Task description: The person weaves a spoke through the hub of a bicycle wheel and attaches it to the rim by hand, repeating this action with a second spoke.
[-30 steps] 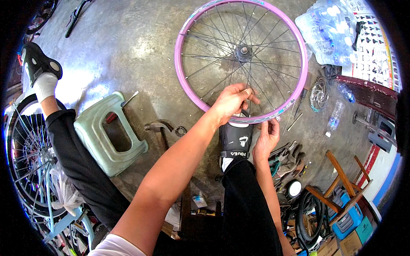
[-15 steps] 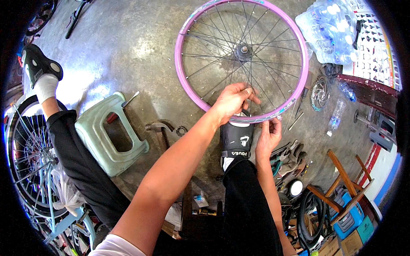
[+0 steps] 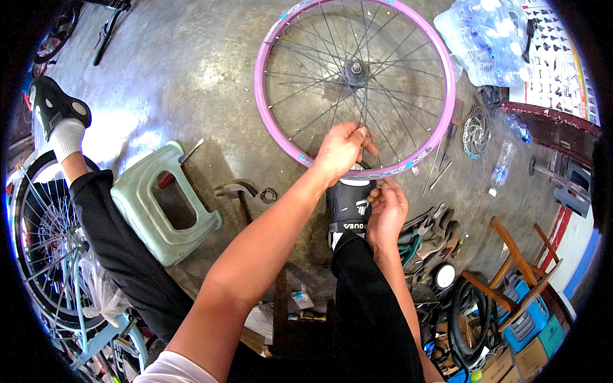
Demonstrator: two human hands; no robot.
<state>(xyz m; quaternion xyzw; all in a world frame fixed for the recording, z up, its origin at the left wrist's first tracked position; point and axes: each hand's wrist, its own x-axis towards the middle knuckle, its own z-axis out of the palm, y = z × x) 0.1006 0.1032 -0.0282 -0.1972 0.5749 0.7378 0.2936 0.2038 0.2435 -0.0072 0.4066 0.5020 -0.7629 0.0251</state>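
A purple bicycle wheel rim (image 3: pixel 262 96) with black spokes and a dark hub (image 3: pixel 355 72) rests with its lower edge at my shoe (image 3: pixel 350 207). Inside the rim, my left hand (image 3: pixel 340 153) has thumb and fingers pinched around a spoke (image 3: pixel 363 105) close to the rim's near edge. My right hand (image 3: pixel 387 214) is on the outer side of that edge, its bent fingertips together against the rim. Whatever lies between the right fingertips is hidden or too small to name. Some spokes fan from the hub at uneven spacing.
A pale green stool (image 3: pixel 143 220) stands at left, a screwdriver (image 3: pixel 193 150) beside it. On the floor are a hammer (image 3: pixel 236 189), a brake disc (image 3: pixel 476 132), pliers (image 3: pixel 421 239) and a plastic bottle (image 3: pixel 502 169). Wrapped bottles (image 3: pixel 482 41) and a wooden stool frame (image 3: pixel 511 255) are at right.
The wheel has shifted slightly left and up in view and turned a little. My right hand has moved left along the outer rim, nearer to my left hand, its fingers more curled.
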